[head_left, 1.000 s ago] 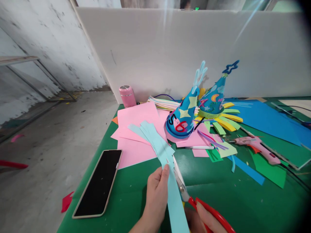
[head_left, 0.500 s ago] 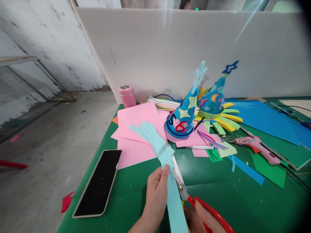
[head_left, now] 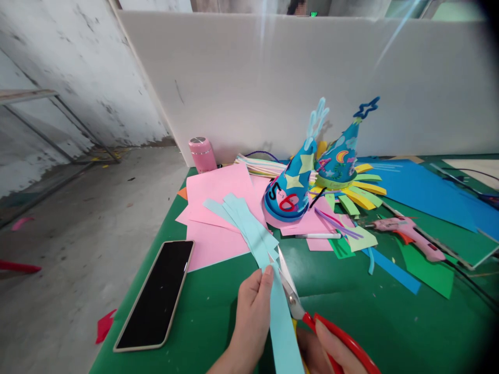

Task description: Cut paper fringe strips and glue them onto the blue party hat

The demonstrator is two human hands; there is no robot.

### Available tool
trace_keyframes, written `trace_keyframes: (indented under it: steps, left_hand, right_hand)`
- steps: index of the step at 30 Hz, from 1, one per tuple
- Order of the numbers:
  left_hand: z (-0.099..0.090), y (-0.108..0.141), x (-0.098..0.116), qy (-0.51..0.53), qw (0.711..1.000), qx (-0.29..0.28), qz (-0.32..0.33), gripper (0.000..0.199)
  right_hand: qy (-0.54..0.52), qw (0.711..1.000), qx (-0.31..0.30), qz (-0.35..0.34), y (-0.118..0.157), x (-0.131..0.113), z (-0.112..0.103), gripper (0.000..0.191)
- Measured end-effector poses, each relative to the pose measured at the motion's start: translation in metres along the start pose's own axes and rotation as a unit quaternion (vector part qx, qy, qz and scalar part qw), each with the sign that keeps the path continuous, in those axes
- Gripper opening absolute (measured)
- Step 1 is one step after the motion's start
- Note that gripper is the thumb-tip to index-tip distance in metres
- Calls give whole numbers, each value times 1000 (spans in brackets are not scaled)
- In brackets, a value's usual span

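Observation:
My left hand (head_left: 252, 309) pinches a long light-blue paper strip (head_left: 284, 332) between thumb and fingers. Above the thumb, the strip's far end is split into several flaps (head_left: 253, 226) that fan out over pink paper. In my right hand (head_left: 331, 348) is a pair of red-handled scissors (head_left: 293, 301), its lower part cut off by the frame's bottom edge. The blades are slightly apart at the strip's right edge, close to my left thumb. Some yellow shows behind the strip near my right hand, too hidden to name.
Pink sheets (head_left: 218, 192) lie on the green table (head_left: 202, 306). A phone (head_left: 156, 296) is at left, a pink bottle (head_left: 202, 155) behind. Two decorated cone hats (head_left: 292, 187) stand at the back. A pink glue gun (head_left: 409, 234) with a cord lies at right, beside blue sheets (head_left: 424, 189).
The view has shifted very slightly, so the table items sit a little further left. Both hands, the strip and the scissors stay nearly in place.

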State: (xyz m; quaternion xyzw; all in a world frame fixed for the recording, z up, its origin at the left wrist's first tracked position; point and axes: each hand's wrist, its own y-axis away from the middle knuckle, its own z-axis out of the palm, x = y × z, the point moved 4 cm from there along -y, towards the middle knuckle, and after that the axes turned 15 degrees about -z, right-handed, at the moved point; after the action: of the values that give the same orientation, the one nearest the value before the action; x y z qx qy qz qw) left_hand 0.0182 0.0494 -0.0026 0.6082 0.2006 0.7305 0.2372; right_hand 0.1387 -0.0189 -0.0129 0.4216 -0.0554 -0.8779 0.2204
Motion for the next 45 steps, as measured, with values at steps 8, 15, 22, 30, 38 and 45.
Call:
trace_keyframes:
  steps: [8, 15, 22, 30, 38, 45]
  left_hand:
    - [-7, 0, 6, -8, 998, 54, 8, 39]
    - [-7, -3, 6, 43, 998, 48, -5, 36]
    - [-22, -9, 27, 126, 991, 40, 31, 31]
    - [-49, -24, 84, 92, 985, 91, 114, 33]
    - [-23, -45, 109, 61, 982, 74, 162, 33]
    - [-34, -60, 128, 41, 976, 97, 190, 31]
  right_hand:
    - [-115, 993, 8, 11, -3, 5, 16, 51]
    - [-97, 995, 2, 16, -8, -3, -5, 45]
    - [551, 809, 124, -164, -5, -73, -63, 36]
    - [840, 514, 33, -169, 10, -95, -108, 59]
    - [618, 748, -23, -239, -29, -98, -14, 55]
    - [476, 836, -55, -267, -128, -60, 36, 24]
